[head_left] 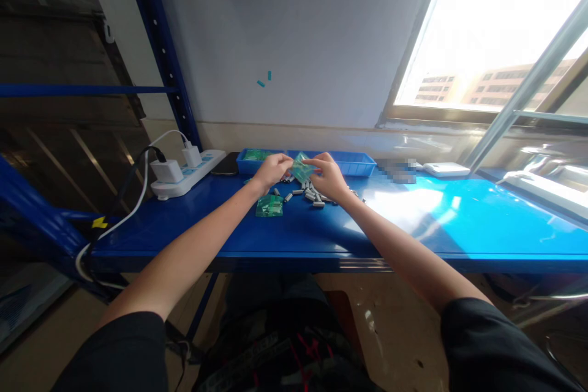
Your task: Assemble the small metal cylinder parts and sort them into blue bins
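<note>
Both my hands are raised a little above the blue table (pixel 413 220), holding one small green circuit board (pixel 301 167) between them. My left hand (pixel 272 170) pinches its left edge, and my right hand (pixel 327 175) grips its right side with closed fingers. Under my hands lies a heap of several small grey cylindrical parts (pixel 311 193). Another green circuit board (pixel 269 205) lies flat on the table just below my left hand.
A shallow blue tray (pixel 353 164) stands against the wall behind my hands, with green boards at its left end. A black phone (pixel 225 164) and a white power strip (pixel 186 173) with chargers lie at the left. A white box (pixel 445 169) sits at the right.
</note>
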`<state>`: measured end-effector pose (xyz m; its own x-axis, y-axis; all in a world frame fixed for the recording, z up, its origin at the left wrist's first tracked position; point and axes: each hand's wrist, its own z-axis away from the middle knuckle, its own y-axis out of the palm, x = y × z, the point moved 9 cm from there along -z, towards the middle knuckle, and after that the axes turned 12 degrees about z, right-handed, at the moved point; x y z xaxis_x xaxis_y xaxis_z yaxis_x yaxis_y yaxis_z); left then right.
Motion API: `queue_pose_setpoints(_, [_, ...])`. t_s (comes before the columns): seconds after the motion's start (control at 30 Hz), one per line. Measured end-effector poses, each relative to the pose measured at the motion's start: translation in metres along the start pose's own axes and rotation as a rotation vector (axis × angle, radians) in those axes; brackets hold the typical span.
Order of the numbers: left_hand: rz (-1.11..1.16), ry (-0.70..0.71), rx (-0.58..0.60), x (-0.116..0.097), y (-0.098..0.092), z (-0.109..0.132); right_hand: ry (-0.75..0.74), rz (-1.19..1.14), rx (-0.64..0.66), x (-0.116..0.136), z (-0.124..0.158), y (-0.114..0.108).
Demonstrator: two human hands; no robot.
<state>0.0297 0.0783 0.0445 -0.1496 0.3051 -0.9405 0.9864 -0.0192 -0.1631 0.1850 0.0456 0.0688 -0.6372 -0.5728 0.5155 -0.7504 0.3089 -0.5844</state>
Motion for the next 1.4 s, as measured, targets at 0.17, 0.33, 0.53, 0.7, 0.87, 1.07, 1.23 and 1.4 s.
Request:
queue_pose_setpoints(0.17, [-0.405,0.551,-0.021,-0.049,0.012,0.022,0.534,-0.515,0.175,-0.034,0.01,0.018])
queue_pose_setpoints(0.33, [-0.743,0.827,0.167,-0.06,0.049,0.05,0.623,-0.728,0.202,-0.032,0.016,0.025])
queue_pose_setpoints(0.53, [-0.499,0.543,0.134,-0.048,0.042,0.032,0.295,-0.318,-0.043,-0.023,0.003,0.002])
queue_pose_setpoints(0.7, [0.021,-0.064,0.154,0.001,0.022,0.009,-0.191,0.089,-0.149,0.017,0.004,-0.014])
queue_pose_setpoints(0.87, [0.063,-0.071,0.122,0.007,0.012,0.004,-0.3,0.249,-0.158,0.027,0.009,-0.011])
queue_pose_setpoints(1.07, [-0.125,0.006,-0.235,0.005,-0.051,-0.022,-0.161,0.303,-0.088,0.009,0.003,-0.004])
queue_pose_setpoints(1.23, [-0.399,0.011,-0.391,0.008,-0.093,-0.043,-0.138,0.319,-0.062,0.005,0.002,-0.002])
queue_pose_setpoints(1.4, [-0.623,-0.022,-0.349,0.012,-0.09,-0.066,-0.153,0.34,-0.041,0.007,0.002,0.0])
